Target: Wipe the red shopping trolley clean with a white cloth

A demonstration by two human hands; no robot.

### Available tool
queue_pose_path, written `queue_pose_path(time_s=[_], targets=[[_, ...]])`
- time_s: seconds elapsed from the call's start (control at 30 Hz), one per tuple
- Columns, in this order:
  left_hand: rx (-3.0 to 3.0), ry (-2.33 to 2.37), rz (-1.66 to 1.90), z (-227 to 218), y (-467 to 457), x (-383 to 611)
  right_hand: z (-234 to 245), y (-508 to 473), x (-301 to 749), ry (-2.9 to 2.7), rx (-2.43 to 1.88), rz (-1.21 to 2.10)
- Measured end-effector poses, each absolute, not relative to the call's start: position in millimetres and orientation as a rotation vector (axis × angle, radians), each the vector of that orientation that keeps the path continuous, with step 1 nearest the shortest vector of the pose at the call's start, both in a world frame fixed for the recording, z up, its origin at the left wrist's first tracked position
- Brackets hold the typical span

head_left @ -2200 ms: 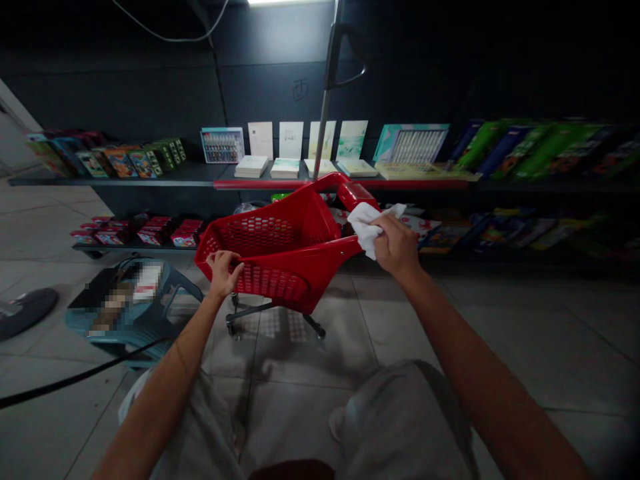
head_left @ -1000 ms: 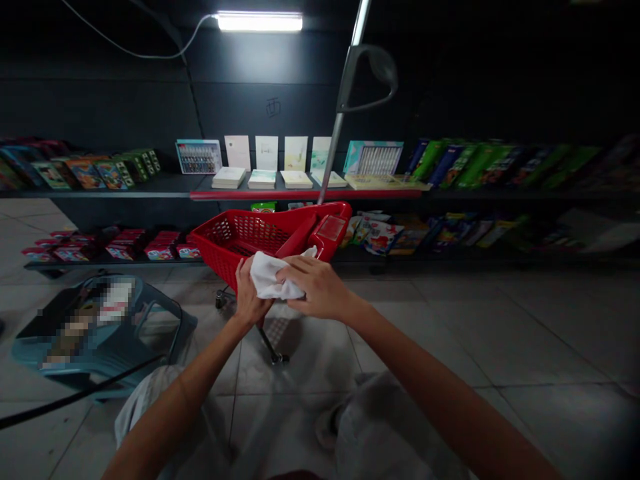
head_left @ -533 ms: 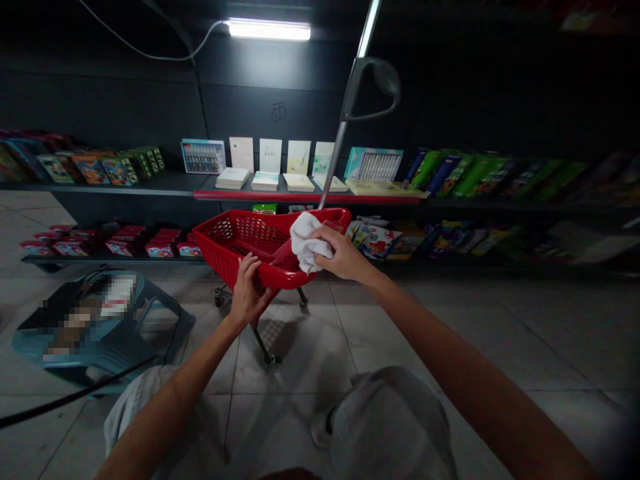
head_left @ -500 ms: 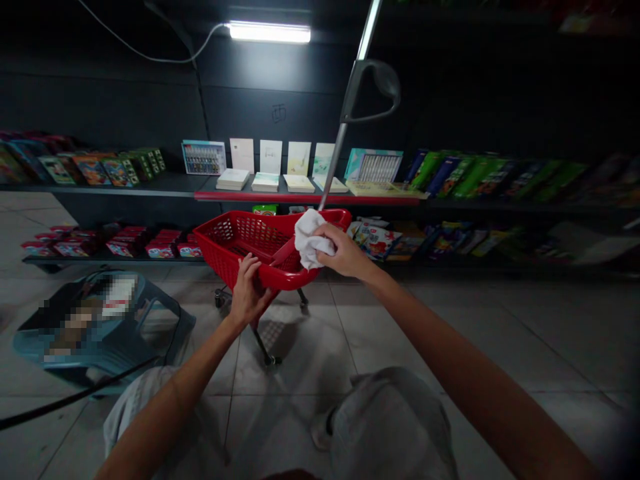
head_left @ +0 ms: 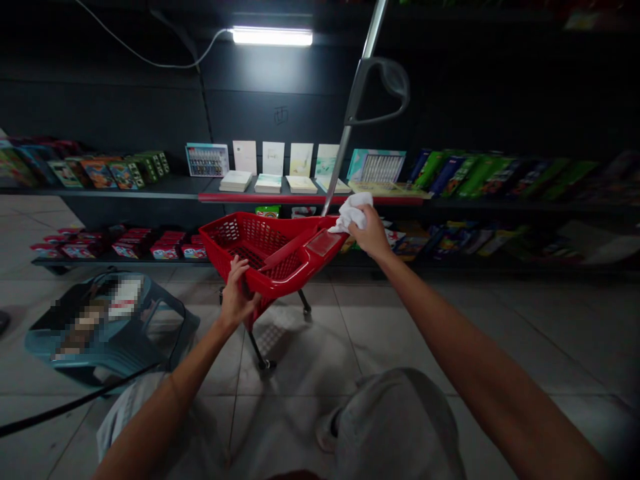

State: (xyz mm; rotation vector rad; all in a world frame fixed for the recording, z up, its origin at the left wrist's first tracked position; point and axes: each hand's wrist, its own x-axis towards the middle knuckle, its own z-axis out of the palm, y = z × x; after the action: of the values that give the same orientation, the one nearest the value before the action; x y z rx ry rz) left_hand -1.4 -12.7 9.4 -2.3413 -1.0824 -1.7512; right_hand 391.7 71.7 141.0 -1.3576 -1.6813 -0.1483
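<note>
A small red plastic shopping cart (head_left: 283, 285) with perforated basket walls stands on legs with casters in front of me. My left hand (head_left: 238, 293) holds its near left rim, fingers over the edge and thumb spread along the outer wall. In my right hand (head_left: 371, 233) a crumpled white cloth (head_left: 354, 210) is bunched up. It touches the far right end of the cart's handle, beside a flat rectangular panel (head_left: 323, 243) on it. The fingertips under the cloth are partly hidden.
Behind the cart runs a dark shelf (head_left: 173, 187) with notebooks, marker sets and bagged goods; red packs (head_left: 133, 241) lie below. A metal pole (head_left: 345, 143) with a grey loop handle slants up behind the cart. At left stands a blue-grey stool (head_left: 165, 313) with a black cable nearby.
My right hand has moved right and slightly up with the cloth, along the cart's handle, uncovering the rectangular panel. My left hand stays at the rim, its thumb spread more.
</note>
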Motion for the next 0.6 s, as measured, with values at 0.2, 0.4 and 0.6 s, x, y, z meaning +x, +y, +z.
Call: queue_pose_path(time_s=[0.2,0.4,0.6], targets=[[-2.286,-1.125,-1.794,4.3,-16.5,-9.0,172.1,94.4,353.5,-2.033,-1.67,-0.157],[-2.265,-1.086,-1.813,5.9,-20.8,-8.7,207.5,111.7,278.0,-2.604,-1.997,0.103],[-2.207,-1.07,-1.871,0.4,-20.5,-2.7,201.3,96.1,218.3,-2.649,-2.069,0.008]])
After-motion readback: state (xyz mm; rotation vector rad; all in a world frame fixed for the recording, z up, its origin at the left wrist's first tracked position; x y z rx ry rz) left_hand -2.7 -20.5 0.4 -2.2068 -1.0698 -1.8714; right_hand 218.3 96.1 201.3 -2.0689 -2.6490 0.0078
